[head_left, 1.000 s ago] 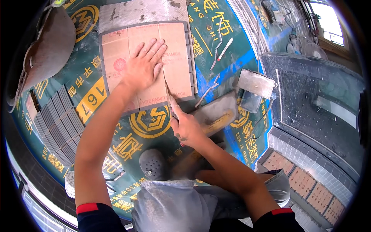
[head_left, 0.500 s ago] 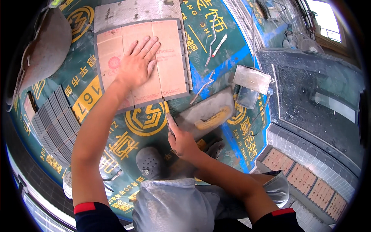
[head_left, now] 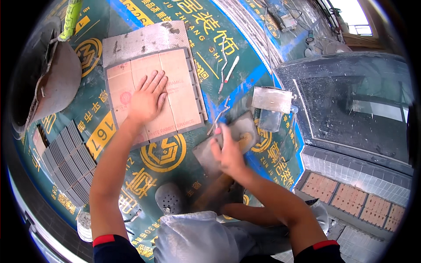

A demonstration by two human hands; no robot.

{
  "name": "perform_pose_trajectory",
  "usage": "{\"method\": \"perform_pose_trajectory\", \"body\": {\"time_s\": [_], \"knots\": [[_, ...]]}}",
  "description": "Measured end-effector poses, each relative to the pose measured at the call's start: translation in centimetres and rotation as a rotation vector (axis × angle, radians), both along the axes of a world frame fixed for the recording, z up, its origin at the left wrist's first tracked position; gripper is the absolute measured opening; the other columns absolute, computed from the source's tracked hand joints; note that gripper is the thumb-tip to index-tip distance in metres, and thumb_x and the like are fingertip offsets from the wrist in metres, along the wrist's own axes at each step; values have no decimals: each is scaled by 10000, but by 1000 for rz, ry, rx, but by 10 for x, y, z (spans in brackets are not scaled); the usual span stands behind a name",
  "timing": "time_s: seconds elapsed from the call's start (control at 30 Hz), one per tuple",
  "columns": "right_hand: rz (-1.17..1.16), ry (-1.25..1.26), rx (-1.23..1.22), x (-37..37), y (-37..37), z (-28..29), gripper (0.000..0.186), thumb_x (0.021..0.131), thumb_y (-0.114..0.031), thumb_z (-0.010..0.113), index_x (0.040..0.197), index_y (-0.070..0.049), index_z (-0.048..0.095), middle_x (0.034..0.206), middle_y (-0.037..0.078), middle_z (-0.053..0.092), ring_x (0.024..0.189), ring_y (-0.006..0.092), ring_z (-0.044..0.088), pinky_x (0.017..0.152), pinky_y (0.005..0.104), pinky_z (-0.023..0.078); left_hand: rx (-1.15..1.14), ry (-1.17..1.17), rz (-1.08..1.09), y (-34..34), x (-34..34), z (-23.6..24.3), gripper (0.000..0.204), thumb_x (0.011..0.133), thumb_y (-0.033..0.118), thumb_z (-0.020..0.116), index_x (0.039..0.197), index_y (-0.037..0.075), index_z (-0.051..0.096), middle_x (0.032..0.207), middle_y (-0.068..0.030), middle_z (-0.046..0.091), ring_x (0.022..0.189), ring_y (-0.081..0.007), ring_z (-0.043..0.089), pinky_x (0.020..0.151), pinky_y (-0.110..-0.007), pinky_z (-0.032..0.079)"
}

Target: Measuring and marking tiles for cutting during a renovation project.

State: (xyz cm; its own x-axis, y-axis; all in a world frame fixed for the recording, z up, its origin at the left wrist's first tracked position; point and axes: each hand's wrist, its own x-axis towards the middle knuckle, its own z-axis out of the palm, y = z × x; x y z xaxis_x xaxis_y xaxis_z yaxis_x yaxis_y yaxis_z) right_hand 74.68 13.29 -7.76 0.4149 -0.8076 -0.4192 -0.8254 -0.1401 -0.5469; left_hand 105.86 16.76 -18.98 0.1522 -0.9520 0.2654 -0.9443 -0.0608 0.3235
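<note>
Green floor sheeting (head_left: 93,85) | left hand (head_left: 150,98) splayed flat on cardboard (head_left: 184,105) | right hand (head_left: 227,151) now off cardboard, blurred over yellow-handled trowel (head_left: 246,139); can't tell grip | 1 hand touching cardboard

Red-printed tan cardboard (head_left: 184,105), green yellow-lettered floor sheet (head_left: 136,168), blue tape (head_left: 254,76), grey hole-dotted clog (head_left: 169,197)

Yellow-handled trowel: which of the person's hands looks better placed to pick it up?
Probably the right hand: in this view it overlaps the yellow-handled trowel, though blur hides whether it holds anything. The left hand lies flat on the cardboard, farther away.
</note>
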Motion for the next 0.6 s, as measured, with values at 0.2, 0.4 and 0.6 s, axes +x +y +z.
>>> {"method": "perform_pose_trajectory", "body": {"time_s": [0.2,0.4,0.6], "knots": [[181,130,-835,30,-112,-42,560,922,-276,698,1357,22,512,1167,275,563,1096,455,567,972,492,476,2,33,-70,13,-2,6,516,1016,275,550,1479,48,538,1583,-124,481,1491,-292,413,1244,-465,292],[75,84,-127,73,-30,-75,554,887,-373,731,1226,32,565,1176,288,565,1145,453,548,1022,482,461,32,22,-78,24,-8,6,539,1022,297,535,1509,65,509,1601,-108,464,1506,-279,395,1255,-465,269],[-205,47,51,88,-53,-88,600,857,-429,830,1115,73,624,1110,210,696,1011,306,668,882,415,533,16,35,-68,23,-9,7,520,1013,259,557,1495,68,527,1585,-107,485,1497,-283,413,1244,-462,293]]}}
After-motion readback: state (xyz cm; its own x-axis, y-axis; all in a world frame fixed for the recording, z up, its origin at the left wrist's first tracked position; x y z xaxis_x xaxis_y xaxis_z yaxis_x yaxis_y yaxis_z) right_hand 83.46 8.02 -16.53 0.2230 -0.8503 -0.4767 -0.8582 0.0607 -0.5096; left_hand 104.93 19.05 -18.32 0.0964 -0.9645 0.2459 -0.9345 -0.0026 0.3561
